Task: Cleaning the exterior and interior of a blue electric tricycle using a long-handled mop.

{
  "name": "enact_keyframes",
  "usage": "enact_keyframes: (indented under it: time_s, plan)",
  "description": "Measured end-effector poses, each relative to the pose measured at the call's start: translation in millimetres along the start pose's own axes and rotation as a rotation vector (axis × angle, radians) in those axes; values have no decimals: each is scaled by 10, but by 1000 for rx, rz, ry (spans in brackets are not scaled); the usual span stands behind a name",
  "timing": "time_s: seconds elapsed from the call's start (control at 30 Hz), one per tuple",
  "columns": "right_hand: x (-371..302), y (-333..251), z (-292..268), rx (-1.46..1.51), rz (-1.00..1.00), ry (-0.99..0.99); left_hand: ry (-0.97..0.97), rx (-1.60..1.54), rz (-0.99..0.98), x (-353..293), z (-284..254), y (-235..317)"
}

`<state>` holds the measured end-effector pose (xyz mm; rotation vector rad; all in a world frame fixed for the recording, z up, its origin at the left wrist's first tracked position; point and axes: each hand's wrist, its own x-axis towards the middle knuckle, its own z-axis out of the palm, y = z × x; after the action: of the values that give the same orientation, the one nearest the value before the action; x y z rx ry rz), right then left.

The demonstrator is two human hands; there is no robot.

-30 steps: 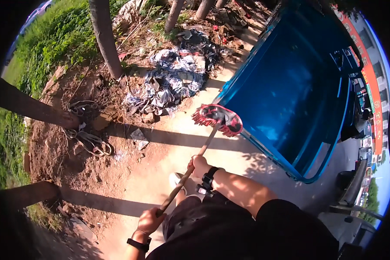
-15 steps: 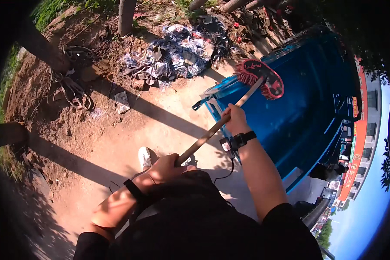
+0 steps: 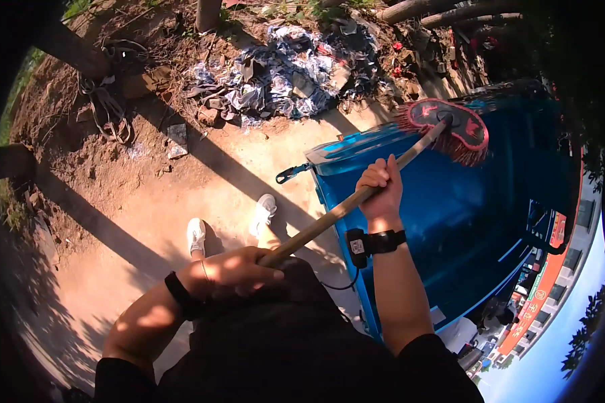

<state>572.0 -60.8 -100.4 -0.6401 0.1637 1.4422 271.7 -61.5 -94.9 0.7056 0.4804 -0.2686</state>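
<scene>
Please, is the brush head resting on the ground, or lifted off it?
Lifted off: the brush head shows over the blue cargo bed. Whether it touches the bed, I cannot tell.

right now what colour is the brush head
The brush head is black with red markings and red bristles; the head view shows it best.

l hand (image 3: 238, 272), r hand (image 3: 382, 188) w/ broom (image 3: 332, 217)
</scene>
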Motion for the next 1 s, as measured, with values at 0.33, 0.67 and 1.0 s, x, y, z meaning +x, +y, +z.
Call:
enact_keyframes:
  time_s: [0.33,0.67,1.0]
  plan:
    - [411,945,-47,21,251,535,546,159,-298,-666,220,321]
    - [1305,1660,443,58,652,652,1212,1776,-248,-1418,-1080,1024]
    - [2467,1038,542,578,65,661,657,2251,130,-361,-2473,3167]
